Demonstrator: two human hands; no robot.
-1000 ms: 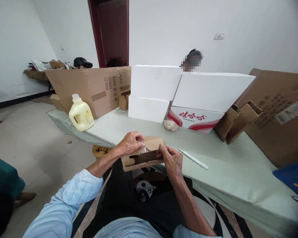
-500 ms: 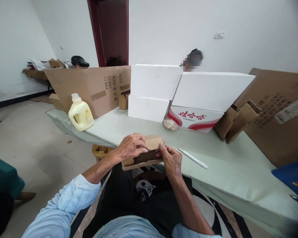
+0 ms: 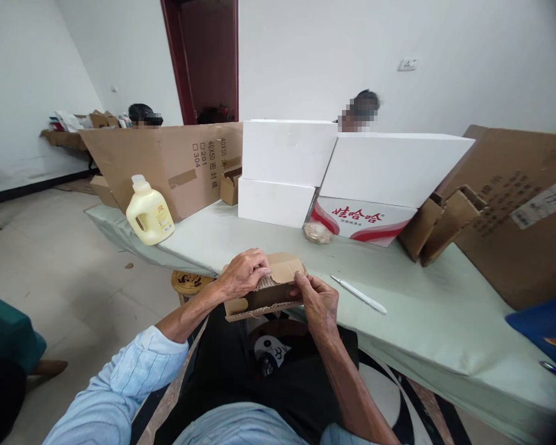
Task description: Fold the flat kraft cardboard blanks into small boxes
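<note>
A small brown cardboard box is between my hands at the table's near edge, its inside facing up toward me. My left hand has its fingers closed on the back flap, where ribbed corrugation shows under the fingertips. My right hand grips the box's right end, thumb on top of the flap. A white craft knife lies on the table to the right of my right hand, touched by neither hand.
On the green-covered table stand a yellow detergent bottle, stacked white boxes, a red-and-white carton, a clear wrapped bundle and folded cardboard. Large cardboard sheets rise at both sides. Two people sit behind the boxes.
My left hand has shifted slightly left along the flap, and ribbed corrugation now shows beside its fingertips. My right hand keeps its hold; the view has shifted slightly.
</note>
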